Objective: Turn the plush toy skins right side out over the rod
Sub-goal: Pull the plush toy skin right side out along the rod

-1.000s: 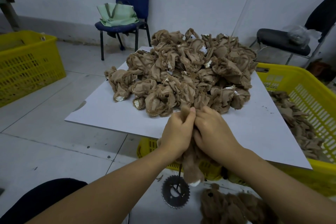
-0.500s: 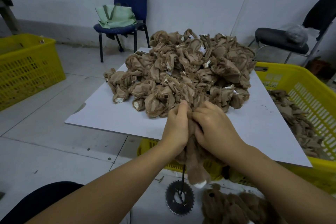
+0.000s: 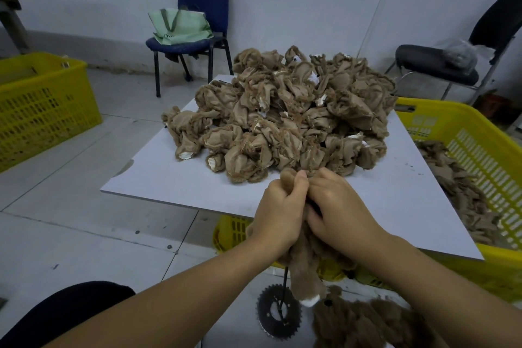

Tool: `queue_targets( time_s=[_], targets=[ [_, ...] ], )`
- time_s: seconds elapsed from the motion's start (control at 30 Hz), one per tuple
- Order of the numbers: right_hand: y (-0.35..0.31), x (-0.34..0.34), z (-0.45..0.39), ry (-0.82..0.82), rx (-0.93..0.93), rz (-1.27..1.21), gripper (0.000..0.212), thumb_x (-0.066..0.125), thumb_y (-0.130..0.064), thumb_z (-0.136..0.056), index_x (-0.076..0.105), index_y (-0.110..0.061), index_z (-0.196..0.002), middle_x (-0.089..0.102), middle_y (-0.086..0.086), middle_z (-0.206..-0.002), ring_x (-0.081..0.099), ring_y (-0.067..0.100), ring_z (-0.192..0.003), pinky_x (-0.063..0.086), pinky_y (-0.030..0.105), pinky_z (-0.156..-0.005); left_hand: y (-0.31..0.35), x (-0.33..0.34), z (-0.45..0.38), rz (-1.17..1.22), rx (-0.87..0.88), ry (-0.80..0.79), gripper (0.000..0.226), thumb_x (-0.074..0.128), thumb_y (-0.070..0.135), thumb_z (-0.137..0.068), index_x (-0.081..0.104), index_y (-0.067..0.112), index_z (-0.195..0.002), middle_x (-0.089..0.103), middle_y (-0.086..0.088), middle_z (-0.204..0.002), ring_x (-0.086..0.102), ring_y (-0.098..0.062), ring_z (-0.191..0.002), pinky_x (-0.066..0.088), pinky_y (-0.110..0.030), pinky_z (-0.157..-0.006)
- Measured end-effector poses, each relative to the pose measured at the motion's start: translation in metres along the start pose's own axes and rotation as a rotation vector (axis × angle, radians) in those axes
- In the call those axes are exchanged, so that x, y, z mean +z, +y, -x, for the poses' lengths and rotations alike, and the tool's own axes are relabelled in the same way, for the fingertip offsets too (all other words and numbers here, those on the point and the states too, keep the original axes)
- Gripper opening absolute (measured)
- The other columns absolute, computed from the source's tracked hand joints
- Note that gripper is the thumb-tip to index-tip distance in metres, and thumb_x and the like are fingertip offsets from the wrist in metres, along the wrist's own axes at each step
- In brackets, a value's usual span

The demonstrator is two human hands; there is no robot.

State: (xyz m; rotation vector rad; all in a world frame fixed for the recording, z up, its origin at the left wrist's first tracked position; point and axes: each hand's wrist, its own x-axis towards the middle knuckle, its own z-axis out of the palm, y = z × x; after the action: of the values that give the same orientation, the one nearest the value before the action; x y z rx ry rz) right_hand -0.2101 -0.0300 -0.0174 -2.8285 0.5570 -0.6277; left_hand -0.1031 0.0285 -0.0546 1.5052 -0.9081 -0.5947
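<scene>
1. One white bench [image 3: 158,178] carries the work and serves as the landmark here.
2. Three yellow crates are in view: one [image 3: 42,104] well to the left of the bench on the floor, one [image 3: 466,144] at its right side holding brown fabric pieces, and one [image 3: 231,232] partly seen under its near edge.
3. One heap of inside-out skins [image 3: 285,116] covers the far half of the bench; the pieces are too tangled to count.
4. Two chairs stand beyond the bench: a blue chair [image 3: 203,5] carrying one green bag [image 3: 180,27], and a black chair [image 3: 435,62] to the right carrying a clear plastic bag.
5. One pile of furry finished skins [image 3: 364,322] lies below the near edge of the bench.
6. Two hands meet at the near edge of the bench. The left hand [image 3: 279,212] and the right hand [image 3: 339,206] are both curled tightly round one plush skin [image 3: 305,277], thumbs pressing at its top; its furry body hangs below them, ending in a white tip.
7. One toothed metal disc [image 3: 278,313] lies on the floor below the hands.
8. One thin dark rod [image 3: 284,282] rises from the disc into the held skin.
</scene>
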Motion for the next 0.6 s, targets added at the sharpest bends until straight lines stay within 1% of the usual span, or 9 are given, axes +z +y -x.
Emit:
queue_targets(
  time_s=[0.1,0.2,0.27,0.3,0.4,0.43,0.5,0.57,0.6],
  targets=[
    [0.003,0.005,-0.001,0.001,0.030,-0.037,0.010,0.059,-0.002,-0.086,0.068,-0.006,-0.084,0.062,0.006,-0.072,0.046,0.022,-0.077,0.043,0.038,-0.072,-0.007,0.001,-0.004,-0.013,-0.012,-0.011,0.055,0.042,0.075,-0.080,0.057,0.026,-0.060,0.054,-0.007,-0.056,0.059,-0.035,-0.062,0.051,-0.060,-0.064],
    [0.007,0.009,0.000,-0.008,0.058,-0.046,0.012,0.058,0.000,-0.086,0.065,-0.008,-0.080,0.059,0.006,-0.070,0.047,0.023,-0.077,0.040,0.035,-0.071,-0.011,0.003,-0.007,-0.036,-0.076,-0.054,0.061,0.045,0.076,-0.076,0.060,0.017,-0.071,0.065,-0.018,-0.071,0.067,-0.036,-0.074,0.054,-0.061,-0.075],
    [0.008,0.012,-0.001,-0.026,0.084,-0.051,0.014,0.056,-0.001,-0.086,0.062,-0.008,-0.076,0.057,0.007,-0.069,0.046,0.023,-0.078,0.038,0.034,-0.070,-0.010,0.003,-0.008,-0.049,-0.125,-0.073,0.064,0.045,0.075,-0.071,0.058,0.013,-0.074,0.063,-0.014,-0.069,0.066,-0.032,-0.072,0.055,-0.059,-0.078],
    [0.009,0.013,-0.002,-0.031,0.098,-0.053,0.014,0.056,-0.001,-0.086,0.061,-0.007,-0.075,0.056,0.008,-0.069,0.045,0.022,-0.077,0.036,0.033,-0.069,-0.008,0.003,-0.009,-0.061,-0.136,-0.077,0.062,0.044,0.074,-0.069,0.056,0.013,-0.072,0.060,-0.010,-0.066,0.063,-0.029,-0.069,0.053,-0.056,-0.076],
    [0.011,0.013,-0.003,-0.035,0.118,-0.046,0.014,0.055,-0.003,-0.087,0.062,-0.005,-0.076,0.055,0.009,-0.071,0.042,0.018,-0.077,0.033,0.031,-0.070,-0.002,0.002,-0.008,-0.129,-0.131,-0.064,0.055,0.041,0.071,-0.066,0.052,0.017,-0.069,0.054,-0.001,-0.060,0.056,-0.022,-0.061,0.047,-0.047,-0.063],
    [0.010,0.012,-0.003,-0.026,0.114,-0.035,0.013,0.056,-0.002,-0.087,0.061,-0.006,-0.076,0.055,0.007,-0.071,0.042,0.018,-0.077,0.034,0.032,-0.071,0.000,0.002,-0.007,-0.156,-0.110,-0.037,0.052,0.041,0.070,-0.067,0.052,0.020,-0.067,0.053,0.003,-0.058,0.054,-0.019,-0.058,0.044,-0.042,-0.059],
    [0.006,0.007,-0.003,0.054,0.104,-0.028,0.014,0.058,0.001,-0.083,0.060,-0.009,-0.073,0.053,0.002,-0.067,0.042,0.018,-0.075,0.032,0.031,-0.070,0.004,0.001,-0.007,-0.196,-0.012,0.048,0.047,0.043,0.068,-0.072,0.051,0.022,-0.061,0.052,0.004,-0.052,0.053,-0.015,-0.052,0.040,-0.033,-0.053],
    [0.001,0.002,-0.004,0.172,0.094,-0.060,0.013,0.061,0.002,-0.082,0.062,-0.007,-0.074,0.053,0.001,-0.066,0.043,0.019,-0.074,0.034,0.032,-0.068,0.010,0.001,-0.008,-0.148,0.132,0.129,0.045,0.047,0.061,-0.081,0.054,0.023,-0.058,0.056,0.003,-0.052,0.056,-0.012,-0.050,0.042,-0.030,-0.050],
    [-0.002,0.000,-0.006,0.219,0.083,-0.077,0.011,0.061,0.001,-0.084,0.063,-0.006,-0.075,0.055,0.001,-0.067,0.045,0.020,-0.075,0.037,0.034,-0.068,0.011,0.001,-0.008,-0.091,0.197,0.161,0.042,0.049,0.056,-0.085,0.055,0.024,-0.058,0.058,0.004,-0.053,0.057,-0.010,-0.050,0.043,-0.026,-0.049]
  ],
)
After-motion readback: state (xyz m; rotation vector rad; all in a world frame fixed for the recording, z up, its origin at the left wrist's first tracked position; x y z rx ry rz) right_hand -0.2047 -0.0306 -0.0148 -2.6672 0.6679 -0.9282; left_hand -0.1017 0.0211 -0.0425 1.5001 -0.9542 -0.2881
